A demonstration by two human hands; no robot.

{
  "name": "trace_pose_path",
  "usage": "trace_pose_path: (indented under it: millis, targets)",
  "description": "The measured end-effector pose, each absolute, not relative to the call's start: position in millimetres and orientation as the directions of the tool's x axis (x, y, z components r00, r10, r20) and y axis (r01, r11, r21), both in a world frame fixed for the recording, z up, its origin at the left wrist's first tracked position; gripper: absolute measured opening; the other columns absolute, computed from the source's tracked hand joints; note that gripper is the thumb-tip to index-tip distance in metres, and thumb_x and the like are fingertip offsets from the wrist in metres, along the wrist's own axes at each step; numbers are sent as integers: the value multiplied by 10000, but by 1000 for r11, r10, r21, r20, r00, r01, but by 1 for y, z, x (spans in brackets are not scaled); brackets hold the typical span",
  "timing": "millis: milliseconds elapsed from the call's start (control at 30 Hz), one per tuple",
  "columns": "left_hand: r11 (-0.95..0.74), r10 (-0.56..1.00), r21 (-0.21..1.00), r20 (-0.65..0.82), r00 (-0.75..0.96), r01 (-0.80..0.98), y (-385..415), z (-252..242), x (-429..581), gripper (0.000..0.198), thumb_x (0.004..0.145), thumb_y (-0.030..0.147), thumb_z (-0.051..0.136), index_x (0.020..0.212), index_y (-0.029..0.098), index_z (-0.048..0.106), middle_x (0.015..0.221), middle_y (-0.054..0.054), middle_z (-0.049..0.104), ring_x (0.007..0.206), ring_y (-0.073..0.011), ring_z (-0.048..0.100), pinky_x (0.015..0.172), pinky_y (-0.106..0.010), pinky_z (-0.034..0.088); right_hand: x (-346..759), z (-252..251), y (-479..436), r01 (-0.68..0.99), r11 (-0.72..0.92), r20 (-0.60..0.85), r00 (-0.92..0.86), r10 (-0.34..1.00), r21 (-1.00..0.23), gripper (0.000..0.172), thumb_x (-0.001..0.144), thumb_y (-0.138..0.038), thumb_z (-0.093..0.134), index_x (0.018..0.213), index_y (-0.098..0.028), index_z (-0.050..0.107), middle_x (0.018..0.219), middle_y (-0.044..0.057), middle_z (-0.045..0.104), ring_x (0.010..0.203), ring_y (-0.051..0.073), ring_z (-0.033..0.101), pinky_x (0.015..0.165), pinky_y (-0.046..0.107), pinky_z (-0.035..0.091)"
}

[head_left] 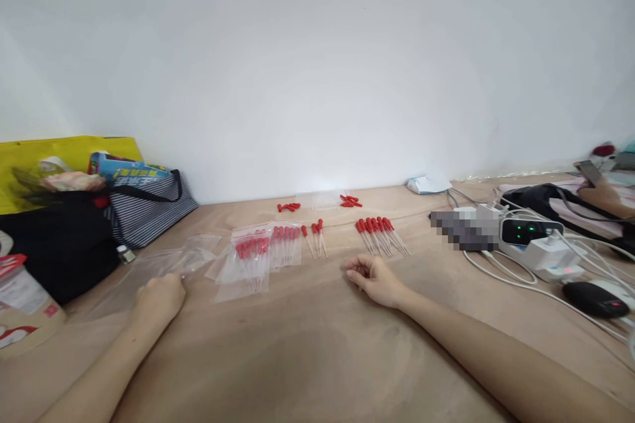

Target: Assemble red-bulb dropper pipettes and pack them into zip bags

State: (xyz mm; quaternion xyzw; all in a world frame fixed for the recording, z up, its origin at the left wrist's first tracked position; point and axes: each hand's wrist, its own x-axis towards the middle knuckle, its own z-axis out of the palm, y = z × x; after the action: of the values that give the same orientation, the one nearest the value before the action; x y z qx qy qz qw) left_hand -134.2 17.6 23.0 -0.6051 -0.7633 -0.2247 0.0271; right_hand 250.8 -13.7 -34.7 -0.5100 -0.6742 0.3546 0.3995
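My left hand [161, 299] rests with curled fingers on thin clear plastic bags [198, 252], seemingly gripping the film; its fingertips are mostly hidden. To its right, filled zip bags [243, 271] hold several droppers with red rubber bulbs. Beside these bags, 3 loose droppers [317, 238] lie on the table. My right hand [374, 281] lies on its side, fingers loosely bent and apart from the thumb, with nothing visible in it. Just beyond it is a row of several red-bulbed droppers [380, 236]. Farther back lie loose red bulbs [288, 207] and more red bulbs [350, 201] near clear tubes [325, 205].
A striped bag [149, 211], a black bag [64, 244] and a paper cup [27, 310] stand at the left. On the right are a power strip [540, 264], tangled white cables [516, 281] and a black mouse [595, 299]. Behind the wooden table [278, 357] rises a white wall [317, 66].
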Motion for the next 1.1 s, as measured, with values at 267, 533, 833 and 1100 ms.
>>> trace_pose_path:
  millis: [267, 533, 833, 1100]
  targets:
    - [-366, 876, 47, 356, 327, 929, -21, 12, -32, 388, 805, 208, 313, 1095, 176, 568, 1155, -76, 564, 1030, -261, 535, 893, -392, 406, 225, -26, 14, 682, 298, 394, -15, 919, -668, 198, 699, -239, 530, 873, -146, 548, 838, 63, 585, 722, 142, 536, 655, 260, 407]
    - [-679, 701, 315, 12, 713, 663, -45, -6, 13, 579, 839, 446, 377, 1344, 266, 159, 1405, -28, 160, 1285, -248, 134, 1041, -462, 156, 172, -6, 64, 813, -44, 203, 196, 959, -581, 542, 725, -534, 445, 1111, -155, 423, 1037, 132, 500, 919, 245, 527, 733, 362, 394]
    - [-685, 675, 330, -47, 737, 649, -44, -1, 8, 617, 815, 496, 401, 1337, 300, 136, 1410, -27, 139, 1285, -268, 126, 1026, -504, 146, 174, -8, 70, 952, 85, 191, -28, 981, -294, 385, 821, -238, 335, 1203, -224, 383, 1088, 131, 438, 866, 222, 556, 691, 330, 406]
    - [-685, 679, 352, -7, 734, 637, -43, -4, 5, 591, 817, 471, 421, 1329, 319, 168, 1405, -22, 165, 1280, -264, 158, 1028, -501, 152, 187, -7, 64, 968, 77, 180, -34, 983, -240, 354, 833, -182, 326, 1178, -168, 405, 1107, 157, 440, 850, 206, 560, 679, 318, 421]
